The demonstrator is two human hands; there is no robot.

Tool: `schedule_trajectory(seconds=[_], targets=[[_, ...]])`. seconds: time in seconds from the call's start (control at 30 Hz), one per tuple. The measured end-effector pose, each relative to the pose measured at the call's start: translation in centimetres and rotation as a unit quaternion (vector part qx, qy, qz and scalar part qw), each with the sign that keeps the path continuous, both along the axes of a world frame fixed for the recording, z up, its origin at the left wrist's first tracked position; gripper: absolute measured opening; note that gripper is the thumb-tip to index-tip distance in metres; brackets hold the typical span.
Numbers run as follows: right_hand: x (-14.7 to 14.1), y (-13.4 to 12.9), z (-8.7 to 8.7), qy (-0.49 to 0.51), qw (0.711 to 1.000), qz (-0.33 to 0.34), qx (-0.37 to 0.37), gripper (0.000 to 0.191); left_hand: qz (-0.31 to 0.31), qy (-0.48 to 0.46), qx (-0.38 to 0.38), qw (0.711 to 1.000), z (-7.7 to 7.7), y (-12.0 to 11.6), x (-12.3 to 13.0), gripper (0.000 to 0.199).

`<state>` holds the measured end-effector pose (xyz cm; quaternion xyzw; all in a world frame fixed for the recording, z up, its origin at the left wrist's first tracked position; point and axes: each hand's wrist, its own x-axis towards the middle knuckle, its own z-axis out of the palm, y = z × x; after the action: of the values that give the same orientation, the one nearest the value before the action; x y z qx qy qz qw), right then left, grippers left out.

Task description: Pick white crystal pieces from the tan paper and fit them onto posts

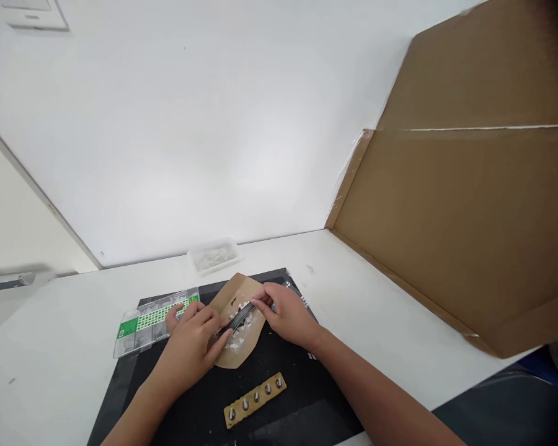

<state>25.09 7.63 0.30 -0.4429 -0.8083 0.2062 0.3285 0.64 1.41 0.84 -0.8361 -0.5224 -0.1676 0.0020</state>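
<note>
A dark, narrow strip (242, 316) is held at both ends over a brown paper sheet (236, 359). My left hand (195, 334) pinches its lower left end between thumb and index finger. At its upper right end, the thumb and fingers of my right hand (283, 313) close on it. Small white pieces (235, 342) lie scattered on the paper around and under the strip, with a few dark bits above it. Nearer to me, a tan strip (255, 399) carrying several small metallic parts rests on the black mat (190, 415).
A clear compartment box (155, 319) with a green label is left of the paper, partly behind my left hand. A white tray (214, 256) of translucent pieces stands by the wall. Cardboard (460, 217) rises at the right of the white table (41, 371).
</note>
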Motion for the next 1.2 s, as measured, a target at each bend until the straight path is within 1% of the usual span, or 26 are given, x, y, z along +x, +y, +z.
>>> schedule_trajectory(seconds=[0.13, 0.23, 0.4, 0.53, 0.7, 0.87, 1.03, 1.2], targets=[[-0.08, -0.01, -0.01, -0.004, 1.0, 0.003, 0.006, 0.015, 0.02, -0.001, 0.002, 1.0, -0.03, -0.15, 0.33, 0.025], [-0.07, 0.06, -0.13, -0.006, 1.0, 0.001, 0.007, 0.014, 0.022, 0.003, -0.002, 1.0, 0.06, -0.22, 0.44, 0.024], [-0.02, 0.1, -0.28, -0.006, 1.0, 0.003, 0.006, 0.014, 0.017, 0.013, -0.004, 1.0, -0.03, -0.09, 0.47, 0.023], [0.05, 0.02, -0.16, -0.007, 1.0, 0.0, 0.001, 0.013, 0.016, 0.022, 0.017, 0.999, -0.06, 0.05, 0.51, 0.025], [0.05, 0.0, -0.08, -0.006, 1.0, -0.002, 0.004, 0.014, -0.001, 0.028, 0.014, 1.0, 0.06, 0.16, 0.55, 0.023], [0.07, 0.03, -0.12, -0.01, 1.0, 0.0, 0.009, 0.016, -0.003, 0.015, 0.01, 1.0, 0.05, 0.17, 0.58, 0.02], [0.14, 0.01, -0.03, -0.013, 1.0, 0.0, 0.009, 0.015, -0.011, 0.012, -0.002, 1.0, 0.04, 0.11, 0.5, 0.024], [0.13, 0.07, -0.09, -0.012, 1.0, -0.002, 0.01, 0.015, -0.006, 0.004, 0.005, 1.0, -0.04, 0.09, 0.54, 0.021]])
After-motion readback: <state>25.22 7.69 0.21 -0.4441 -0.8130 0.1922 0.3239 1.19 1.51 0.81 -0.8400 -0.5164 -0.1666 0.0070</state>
